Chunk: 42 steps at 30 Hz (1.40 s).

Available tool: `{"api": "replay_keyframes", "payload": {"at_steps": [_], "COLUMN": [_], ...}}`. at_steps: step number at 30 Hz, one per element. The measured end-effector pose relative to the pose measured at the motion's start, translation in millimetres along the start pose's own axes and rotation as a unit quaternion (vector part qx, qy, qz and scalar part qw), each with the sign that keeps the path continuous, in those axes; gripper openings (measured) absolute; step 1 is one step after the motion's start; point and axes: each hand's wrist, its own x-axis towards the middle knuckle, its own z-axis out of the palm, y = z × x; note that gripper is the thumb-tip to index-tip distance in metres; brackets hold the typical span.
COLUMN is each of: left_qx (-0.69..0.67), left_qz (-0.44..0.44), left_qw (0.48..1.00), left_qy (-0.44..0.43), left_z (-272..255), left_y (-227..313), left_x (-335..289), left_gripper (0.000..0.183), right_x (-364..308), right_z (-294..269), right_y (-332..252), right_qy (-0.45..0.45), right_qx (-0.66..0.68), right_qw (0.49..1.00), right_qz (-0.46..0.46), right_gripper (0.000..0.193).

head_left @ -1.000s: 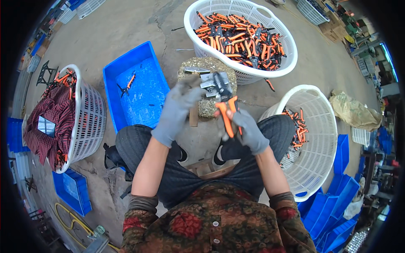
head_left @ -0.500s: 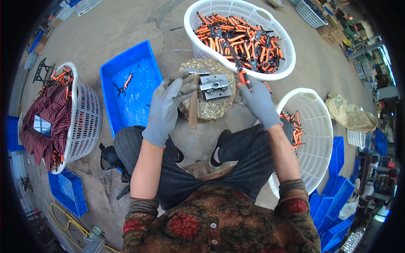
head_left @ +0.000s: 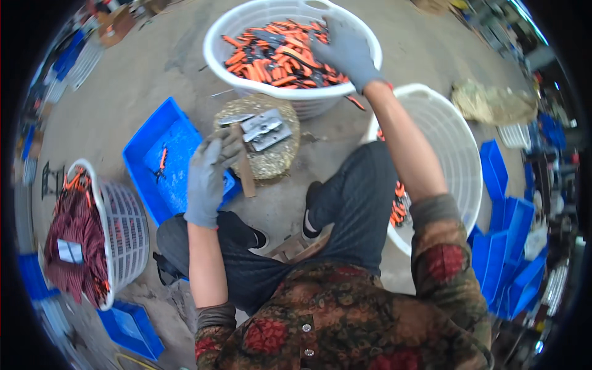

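Note:
My right hand, in a grey glove, reaches into the far white basket over a heap of orange-and-black handled pliers. It is blurred, but its fingers look spread, and I see no tool between them. My gloved left hand hovers with loosely bent, parted fingers beside a hammer. The hammer lies on a round speckled block, its wooden handle overhanging the near edge. A silver metal fixture sits on that block.
A blue tray with one pair of pliers stands at left. The white basket beyond it holds pliers and checked cloth. Right of my leg is another white basket with some pliers. Blue bins stack farther right.
My right hand has moved up and away into the far basket; the pliers it held no longer show in it. The view has shifted, and my left hand stays by the hammer.

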Motion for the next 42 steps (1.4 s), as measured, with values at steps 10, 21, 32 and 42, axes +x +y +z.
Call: {"api": "replay_keyframes", "payload": {"at_steps": [10,21,32,42], "left_qx": [0.148,0.137,0.141,0.143], "left_qz": [0.022,-0.087,-0.111,-0.034], "left_qw": [0.989,0.986,0.984,0.989], "left_qy": [-0.016,-0.034,-0.020,-0.029], "left_z": [22.0,6.2,9.9,45.8], "left_y": [5.1,-42.4,-54.6,-20.3], "left_x": [-11.8,19.3,29.9,11.4], "left_gripper": [0.045,0.042,0.041,0.042], "right_x": [-271.1,-504.9,-513.5,-399.9], "right_z": [-40.5,48.8,51.5,-70.2], "right_y": [243.0,212.9,195.7,128.2], "right_qy": [-0.373,-0.146,-0.047,0.291], "right_qx": [-0.061,0.359,0.435,0.603], "right_qw": [0.885,0.275,0.378,0.323], "right_qz": [0.271,0.880,0.816,0.668], "right_gripper": [0.045,0.036,0.019,0.023]}}
